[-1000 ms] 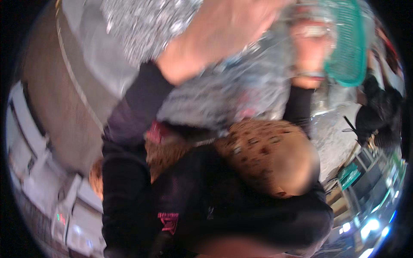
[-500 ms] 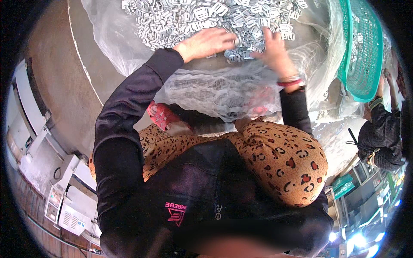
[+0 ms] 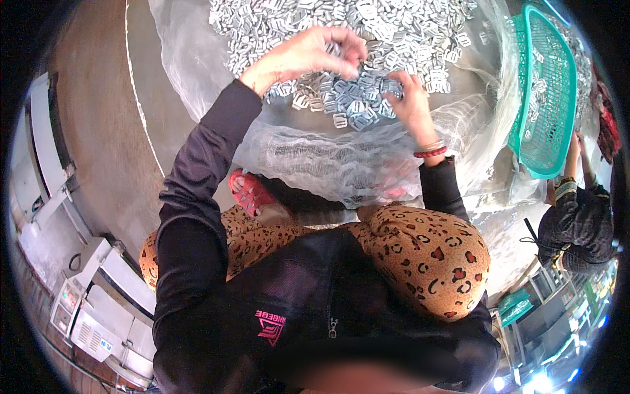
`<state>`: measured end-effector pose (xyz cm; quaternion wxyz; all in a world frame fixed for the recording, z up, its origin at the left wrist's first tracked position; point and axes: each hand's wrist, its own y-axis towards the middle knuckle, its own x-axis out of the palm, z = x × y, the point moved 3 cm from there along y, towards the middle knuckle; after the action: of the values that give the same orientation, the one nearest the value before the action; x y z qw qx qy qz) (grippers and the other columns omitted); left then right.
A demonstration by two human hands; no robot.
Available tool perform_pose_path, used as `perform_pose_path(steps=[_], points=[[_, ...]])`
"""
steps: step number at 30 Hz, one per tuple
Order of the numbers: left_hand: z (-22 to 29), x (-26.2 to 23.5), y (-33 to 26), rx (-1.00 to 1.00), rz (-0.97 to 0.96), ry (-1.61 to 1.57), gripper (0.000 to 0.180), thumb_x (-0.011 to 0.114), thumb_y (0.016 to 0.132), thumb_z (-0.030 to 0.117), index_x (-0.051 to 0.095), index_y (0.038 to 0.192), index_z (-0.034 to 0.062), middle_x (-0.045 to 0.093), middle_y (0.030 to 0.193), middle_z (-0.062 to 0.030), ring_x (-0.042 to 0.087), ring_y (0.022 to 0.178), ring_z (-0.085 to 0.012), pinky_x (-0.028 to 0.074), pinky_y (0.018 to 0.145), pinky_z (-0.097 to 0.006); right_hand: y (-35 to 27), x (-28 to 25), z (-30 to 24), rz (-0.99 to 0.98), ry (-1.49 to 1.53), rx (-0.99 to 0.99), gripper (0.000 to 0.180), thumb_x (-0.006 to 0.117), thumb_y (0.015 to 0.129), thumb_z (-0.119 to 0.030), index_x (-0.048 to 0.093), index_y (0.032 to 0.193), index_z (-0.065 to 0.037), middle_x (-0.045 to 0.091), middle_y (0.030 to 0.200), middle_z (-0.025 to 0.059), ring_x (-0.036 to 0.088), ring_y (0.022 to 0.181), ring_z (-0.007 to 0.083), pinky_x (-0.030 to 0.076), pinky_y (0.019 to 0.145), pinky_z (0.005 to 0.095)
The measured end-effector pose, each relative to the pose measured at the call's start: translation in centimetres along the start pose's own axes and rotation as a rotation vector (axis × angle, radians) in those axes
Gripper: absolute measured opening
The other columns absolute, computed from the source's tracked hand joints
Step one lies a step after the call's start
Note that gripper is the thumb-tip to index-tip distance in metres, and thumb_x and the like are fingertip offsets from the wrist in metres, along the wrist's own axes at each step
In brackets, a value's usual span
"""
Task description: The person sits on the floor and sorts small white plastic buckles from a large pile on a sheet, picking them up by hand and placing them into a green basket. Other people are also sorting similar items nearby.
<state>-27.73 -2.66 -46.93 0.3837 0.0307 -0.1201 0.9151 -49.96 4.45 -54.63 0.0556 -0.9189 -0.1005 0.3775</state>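
Note:
A broad heap of small pale metal slotted buckles (image 3: 394, 26) lies on a sheer white mesh cloth (image 3: 315, 154) in front of me. At its near side is a smaller pile of greyer slotted buckles (image 3: 357, 98). My left hand (image 3: 308, 54) hovers over the heap, fingers curled toward the thumb, with grey buckles showing inside the curl. To its right, my right hand (image 3: 412, 105) is at the edge of the greyer pile. Its thumb and index finger close on a grey slotted buckle (image 3: 393, 87), partly hidden by the fingertips.
A teal plastic basket (image 3: 548, 111) with a few buckles in it stands at the right. Beyond it another person's arm (image 3: 572, 157) reaches in. White machines (image 3: 98, 295) stand at the left. My sandalled foot (image 3: 251, 190) is below the cloth's edge.
My left hand has lifted and curled its fingers, where before they were stretched flat over the pile. My right hand's raised fingers have come down and drawn together at the greyer buckles.

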Motion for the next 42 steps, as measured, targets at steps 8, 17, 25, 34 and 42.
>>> perform_pose_path(steps=[8, 17, 25, 34, 42], points=[[-8.5, 3.0, -3.1, 0.195, 0.038, 1.319, 0.043, 0.064, 0.074, 0.004, 0.051, 0.114, 0.0131, 0.044, 0.100, -0.0110, 0.054, 0.091, -0.0279, 0.049, 0.071, -0.037, -2.9, 3.4, 0.2, -0.018, -0.143, -0.137, 0.063, 0.074, 0.067, -0.007, 0.048, 0.125, -0.006, 0.045, 0.107, 0.0182, 0.052, 0.095, 0.0339, 0.046, 0.078, 0.0415], [-5.3, -0.1, -2.1, 0.133, 0.228, 0.596, 0.032, 0.058, 0.086, 0.008, 0.055, 0.117, 0.0124, 0.058, 0.087, -0.0031, 0.058, 0.074, -0.0170, 0.049, 0.064, -0.028, -0.9, 0.7, -2.2, -0.113, 1.291, 0.377, 0.036, 0.055, 0.087, 0.000, 0.052, 0.123, -0.001, 0.060, 0.089, 0.0040, 0.058, 0.082, 0.0098, 0.058, 0.075, 0.0381], [-4.8, 1.7, -1.0, -0.159, -0.006, -0.810, 0.021, 0.051, 0.092, 0.023, 0.054, 0.097, 0.0034, 0.052, 0.094, -0.0045, 0.053, 0.085, -0.0139, 0.054, 0.073, -0.034, -0.9, 0.2, 0.1, -0.141, 1.432, 0.445, 0.019, 0.053, 0.086, 0.007, 0.053, 0.102, -0.004, 0.060, 0.096, 0.0095, 0.062, 0.090, 0.0218, 0.055, 0.079, 0.0421], [-7.4, 3.5, -2.0, -0.011, -0.018, 0.984, 0.025, 0.069, 0.072, 0.009, 0.051, 0.088, 0.0041, 0.052, 0.083, -0.0112, 0.057, 0.074, -0.0264, 0.047, 0.059, -0.035, -1.3, -0.9, -0.8, -0.215, 1.510, 0.536, 0.032, 0.045, 0.085, 0.007, 0.048, 0.114, -0.005, 0.057, 0.110, 0.0196, 0.059, 0.103, 0.0343, 0.049, 0.090, 0.0499], [-7.4, 2.9, -1.8, 0.127, 0.130, 1.001, 0.021, 0.059, 0.084, 0.014, 0.054, 0.100, 0.0015, 0.047, 0.096, -0.0140, 0.056, 0.088, -0.0309, 0.048, 0.075, -0.039, -1.6, -1.8, 0.4, -0.499, 1.992, 0.292, 0.034, 0.047, 0.091, -0.021, 0.049, 0.121, -0.005, 0.058, 0.106, 0.0175, 0.061, 0.074, 0.0219, 0.049, 0.057, 0.0271]])
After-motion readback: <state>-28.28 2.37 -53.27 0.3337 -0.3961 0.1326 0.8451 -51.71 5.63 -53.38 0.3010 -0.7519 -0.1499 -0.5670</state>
